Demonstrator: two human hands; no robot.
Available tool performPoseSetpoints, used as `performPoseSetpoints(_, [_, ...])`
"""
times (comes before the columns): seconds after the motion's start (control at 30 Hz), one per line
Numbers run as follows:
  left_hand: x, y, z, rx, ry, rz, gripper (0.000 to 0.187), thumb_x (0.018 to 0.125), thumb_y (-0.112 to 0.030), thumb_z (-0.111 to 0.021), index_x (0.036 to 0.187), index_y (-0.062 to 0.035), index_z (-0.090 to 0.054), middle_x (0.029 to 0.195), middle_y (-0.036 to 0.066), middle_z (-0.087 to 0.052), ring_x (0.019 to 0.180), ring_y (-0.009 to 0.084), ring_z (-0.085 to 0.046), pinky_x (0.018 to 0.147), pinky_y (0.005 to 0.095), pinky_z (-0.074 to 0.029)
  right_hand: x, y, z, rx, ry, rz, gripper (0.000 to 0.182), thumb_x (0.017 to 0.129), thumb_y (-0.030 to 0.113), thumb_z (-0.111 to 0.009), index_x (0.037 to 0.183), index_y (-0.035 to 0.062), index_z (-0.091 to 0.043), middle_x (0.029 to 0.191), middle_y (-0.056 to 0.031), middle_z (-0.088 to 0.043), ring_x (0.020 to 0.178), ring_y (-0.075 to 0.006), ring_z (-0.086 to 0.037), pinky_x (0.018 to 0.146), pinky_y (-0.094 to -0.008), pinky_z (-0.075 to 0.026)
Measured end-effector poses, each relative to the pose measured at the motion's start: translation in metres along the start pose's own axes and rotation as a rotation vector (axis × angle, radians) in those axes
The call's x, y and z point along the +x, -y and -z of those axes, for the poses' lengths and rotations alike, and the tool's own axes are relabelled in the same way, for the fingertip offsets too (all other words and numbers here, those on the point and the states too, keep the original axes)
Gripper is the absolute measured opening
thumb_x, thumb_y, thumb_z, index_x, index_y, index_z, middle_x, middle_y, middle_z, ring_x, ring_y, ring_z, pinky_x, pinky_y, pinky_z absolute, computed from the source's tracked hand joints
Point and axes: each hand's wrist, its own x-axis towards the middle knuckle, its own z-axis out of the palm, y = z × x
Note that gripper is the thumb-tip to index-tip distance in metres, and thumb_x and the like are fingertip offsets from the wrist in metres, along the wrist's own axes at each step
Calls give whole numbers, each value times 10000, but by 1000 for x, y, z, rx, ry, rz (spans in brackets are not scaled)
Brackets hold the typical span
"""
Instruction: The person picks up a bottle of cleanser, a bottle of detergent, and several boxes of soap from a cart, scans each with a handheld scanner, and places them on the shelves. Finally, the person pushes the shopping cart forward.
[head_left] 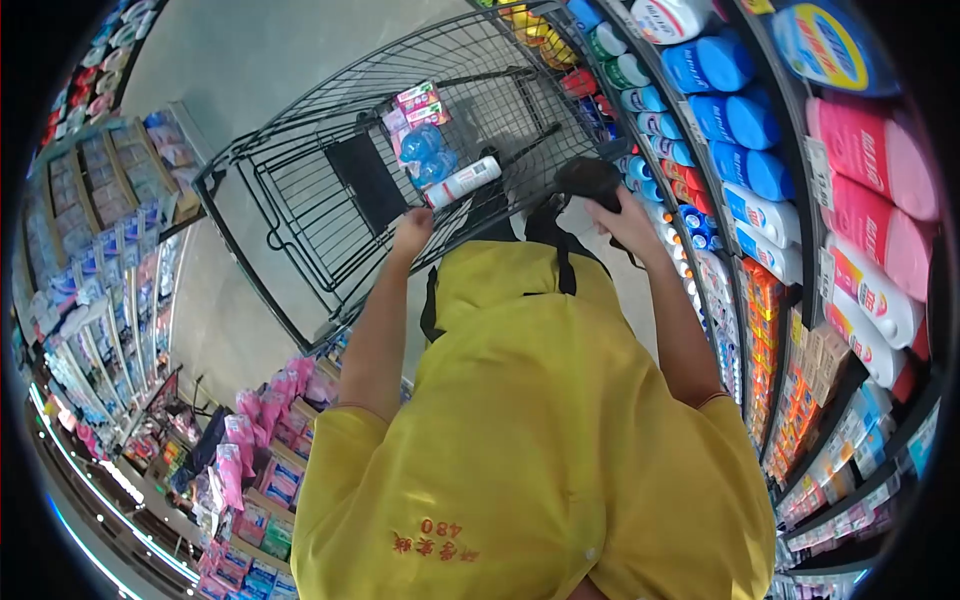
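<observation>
My left hand is closed at the near side rail of a black wire shopping cart; whether its fingers wrap the rail is hard to make out. My right hand grips a dark object, perhaps a handheld device, beside the cart and close to the shelves. Inside the cart lie a white bottle with a red end, blue round-shaped packs and small pink and white boxes. A black panel stands inside the cart too.
Shelves on the right hold blue bottles, pink bottles and orange packs. Pink packages are stacked at the lower left. A display rack stands at the left, beyond the grey floor.
</observation>
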Motion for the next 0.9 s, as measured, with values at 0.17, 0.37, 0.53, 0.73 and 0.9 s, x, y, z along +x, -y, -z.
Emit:
performPoseSetpoints(0.17, [30,-30,-10,169,244,23,303,844,-216,-531,1083,-88,-665,1020,187,-667,994,338,-628,885,407,-481,49,11,-47,147,-8,-77,326,864,193,-672,1102,7,-551,800,-46,-616,599,-88,-575,550,-237,-498])
performPoseSetpoints(0.37, [72,-42,-28,254,300,19,315,818,-199,-533,1077,-80,-666,1031,186,-666,988,336,-634,875,411,-494,73,-19,-81,331,-41,-255,366,883,227,-655,1130,-8,-522,866,-107,-656,609,-149,-642,551,-253,-545])
performPoseSetpoints(0.53, [110,-57,-40,510,374,-66,285,817,-183,-539,1050,-55,-640,1039,196,-655,985,347,-635,867,436,-503,80,-4,-79,312,-73,-334,356,892,241,-642,1108,-13,-516,868,-125,-673,547,-152,-626,514,-256,-538])
performPoseSetpoints(0.73, [147,-58,-67,480,374,-86,403,781,-219,-625,1141,-43,-573,1144,206,-592,1045,368,-599,880,445,-500,84,7,-79,263,-74,-408,334,896,222,-630,1082,-30,-515,857,-130,-677,528,-141,-612,501,-253,-527])
performPoseSetpoints(0.9, [159,-28,-96,490,377,-111,626,737,-262,-704,1254,-25,-442,1194,236,-536,1127,401,-539,931,445,-474,87,7,-78,295,-65,-477,323,892,200,-638,1074,-34,-512,863,-137,-679,517,-141,-605,489,-252,-518])
